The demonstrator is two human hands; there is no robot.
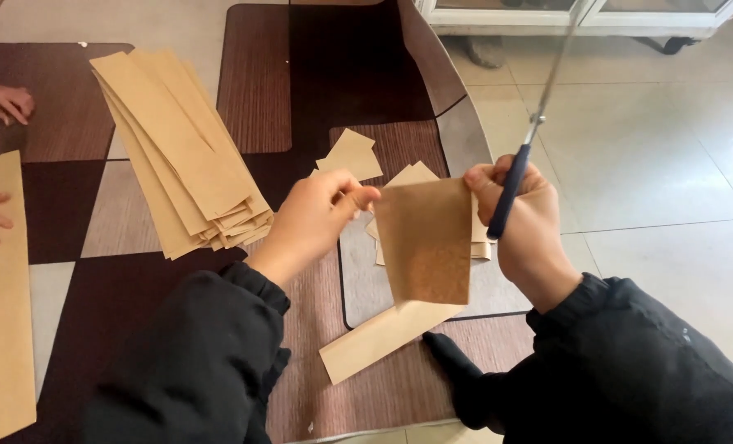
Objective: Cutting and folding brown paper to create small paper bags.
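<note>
Head view: left hand (313, 215) pinches the folded paper strip (422, 247) above the worktop's (78, 288) right edge; right hand (521, 215) grips it and closed scissors (524, 148), blades up. A loose grip could drop them.

No packages, labels, signs or screens show anywhere in view.

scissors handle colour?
Dark blue; the scissors show in the right hand, head view.
</note>
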